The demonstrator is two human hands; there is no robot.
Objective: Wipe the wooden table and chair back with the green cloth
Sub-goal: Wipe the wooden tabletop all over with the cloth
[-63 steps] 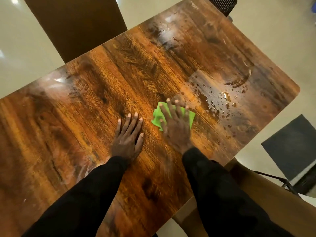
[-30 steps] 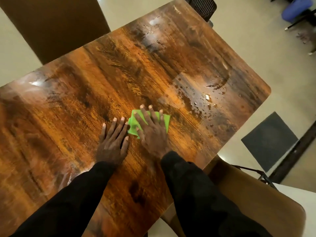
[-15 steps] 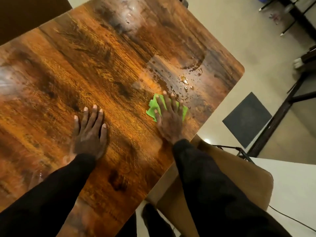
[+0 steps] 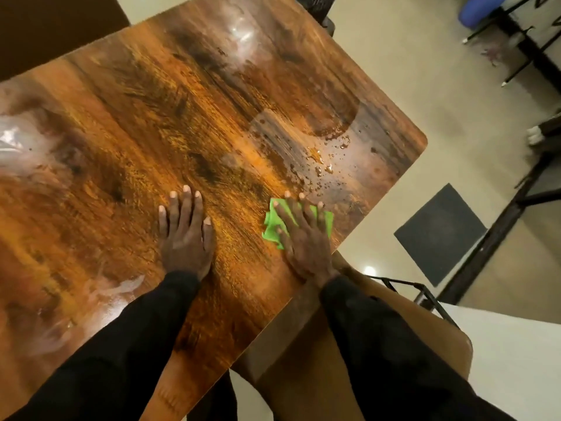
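The glossy wooden table fills most of the view. My right hand presses the green cloth flat on the top, close to the table's right edge, fingers straight and spread. Water droplets lie just beyond the cloth toward the far right corner. My left hand rests flat on bare wood to the left, palm down, holding nothing. A tan chair stands under my right arm, tucked at the table's near right edge.
A dark brown chair back stands beyond the table's far left edge. On the beige floor to the right lies a dark mat, with black metal frame legs beside it. A blue object sits far right.
My right hand has slid the cloth from the table's middle rightward, close to the right edge and the droplets. My left hand has stayed flat on the wood. The camera has shifted.
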